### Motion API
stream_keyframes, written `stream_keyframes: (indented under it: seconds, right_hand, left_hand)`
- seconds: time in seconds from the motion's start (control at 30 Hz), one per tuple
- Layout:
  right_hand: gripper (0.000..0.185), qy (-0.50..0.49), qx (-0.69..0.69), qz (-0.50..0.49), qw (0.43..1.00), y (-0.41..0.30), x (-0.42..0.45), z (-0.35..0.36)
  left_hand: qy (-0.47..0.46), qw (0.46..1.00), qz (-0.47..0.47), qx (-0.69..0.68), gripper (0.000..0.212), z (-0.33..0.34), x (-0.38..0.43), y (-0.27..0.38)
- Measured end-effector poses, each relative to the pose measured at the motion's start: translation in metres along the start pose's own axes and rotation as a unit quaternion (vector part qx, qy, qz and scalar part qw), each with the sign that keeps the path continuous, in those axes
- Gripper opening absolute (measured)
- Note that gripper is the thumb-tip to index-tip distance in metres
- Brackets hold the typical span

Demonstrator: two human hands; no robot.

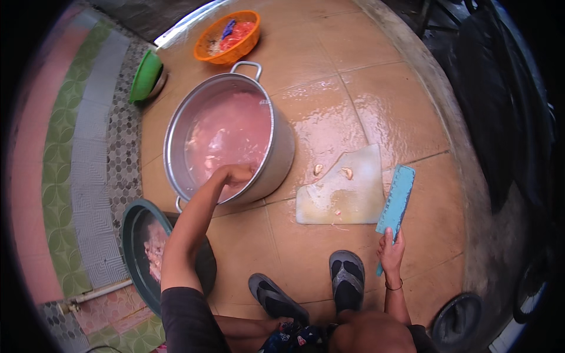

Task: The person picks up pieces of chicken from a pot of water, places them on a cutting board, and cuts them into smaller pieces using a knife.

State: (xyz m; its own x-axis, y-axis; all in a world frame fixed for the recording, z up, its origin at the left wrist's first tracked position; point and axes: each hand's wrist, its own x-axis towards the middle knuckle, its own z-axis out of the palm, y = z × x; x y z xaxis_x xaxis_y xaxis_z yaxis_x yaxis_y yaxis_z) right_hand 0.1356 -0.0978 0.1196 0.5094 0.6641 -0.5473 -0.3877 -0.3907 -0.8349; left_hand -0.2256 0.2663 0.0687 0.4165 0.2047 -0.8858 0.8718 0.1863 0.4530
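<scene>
My left hand [240,174] reaches over the near rim into a large metal pot [282,154] of cloudy pink water; its fingers are partly hidden, so a hold cannot be made out. My right hand [391,251] grips the handle of a cleaver-like tool with a blue, worn-edged blade or cover [397,200], upright beside a broken white cutting board [344,198]. On the board lie a small pale piece [347,173] and tiny scraps. Another pale piece [318,169] is on the wet floor, just left of the board's upper edge.
A dark green tub [132,251] with pale meat pieces stands at the lower left. An orange basket [254,39] holds reddish contents and something blue. A green basin [145,77] leans near the tiled wall. A dark round lid [457,320] lies lower right, by a concrete edge.
</scene>
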Motion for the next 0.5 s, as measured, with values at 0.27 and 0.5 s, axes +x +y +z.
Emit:
stream_keyframes:
  seconds: [0.27,0.5]
  right_hand:
    - [0.017,-0.045,-0.003,-0.01,0.999,0.004,-0.002,0.014]
    - [0.02,-0.056,0.021,-0.007,0.998,0.008,-0.001,0.012]
  left_hand:
    - [-0.052,0.991,0.039,-0.12,0.047,-0.019,-0.104,-0.013]
    - [0.05,0.882,0.27,-0.383,0.037,-0.025,-0.186,0.032]
